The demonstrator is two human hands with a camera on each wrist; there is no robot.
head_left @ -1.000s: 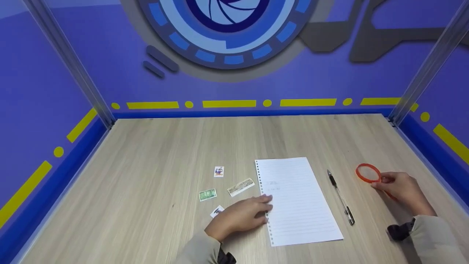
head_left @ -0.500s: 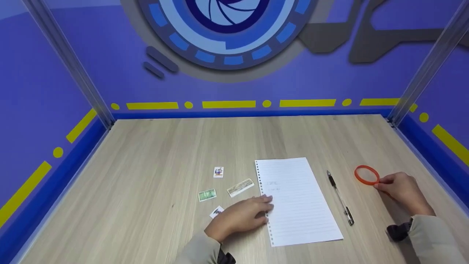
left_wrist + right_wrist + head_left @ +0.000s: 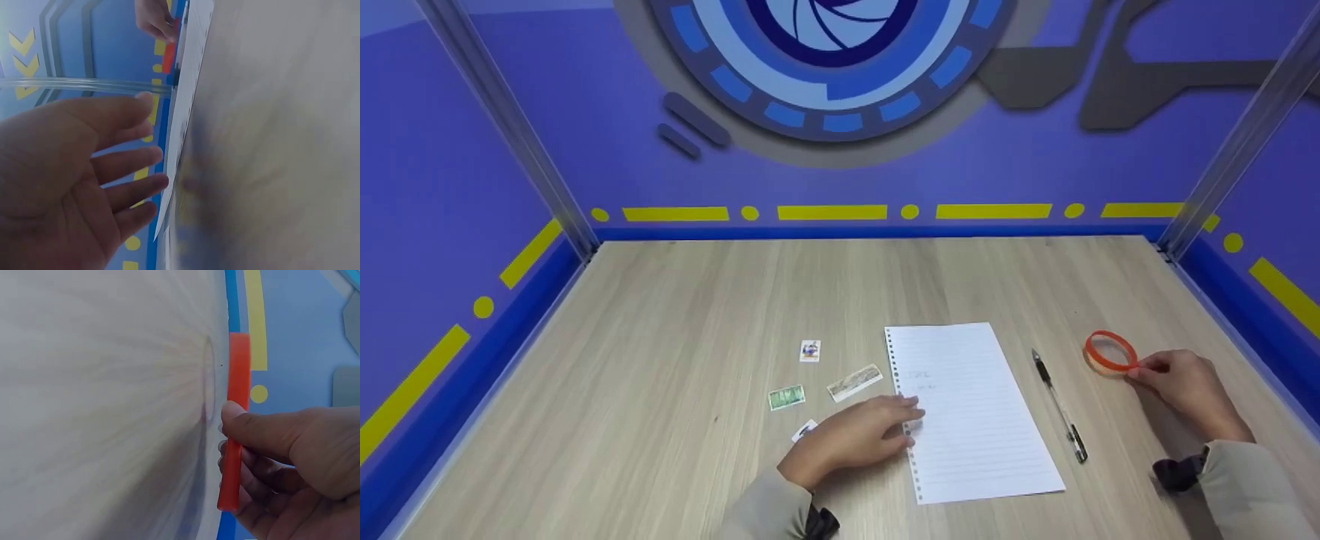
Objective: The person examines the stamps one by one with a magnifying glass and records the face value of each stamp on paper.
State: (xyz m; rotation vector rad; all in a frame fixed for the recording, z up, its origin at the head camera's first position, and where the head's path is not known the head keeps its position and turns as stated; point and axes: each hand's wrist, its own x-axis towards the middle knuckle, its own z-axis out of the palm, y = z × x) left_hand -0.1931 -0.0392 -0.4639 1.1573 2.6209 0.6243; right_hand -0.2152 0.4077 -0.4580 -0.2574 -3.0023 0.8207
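A red-rimmed magnifying glass (image 3: 1111,350) is held by its handle in my right hand (image 3: 1191,391), thumb on one side and fingers on the other. In the right wrist view the red handle (image 3: 229,486) shows edge-on, with a gap between it and the table. My left hand (image 3: 851,439) reaches over the punched left edge of a lined sheet of paper (image 3: 982,427), fingers relaxed and holding nothing. Faint handwriting marks the sheet's upper left. Beside that hand lie a green stamp (image 3: 787,397), a long beige stamp (image 3: 855,383) and a small stamp (image 3: 805,429) partly hidden by it.
A clear pen (image 3: 1059,405) with a black grip lies between the sheet and my right hand. Another small stamp (image 3: 810,351) lies farther back. Blue printed panels (image 3: 840,180) wall the wooden table (image 3: 660,360) at the back and sides.
The magnifying glass has tilted slightly in my right hand. My left hand's fingers have shifted a little to the right over the sheet. Stamps, sheet and pen stay in place.
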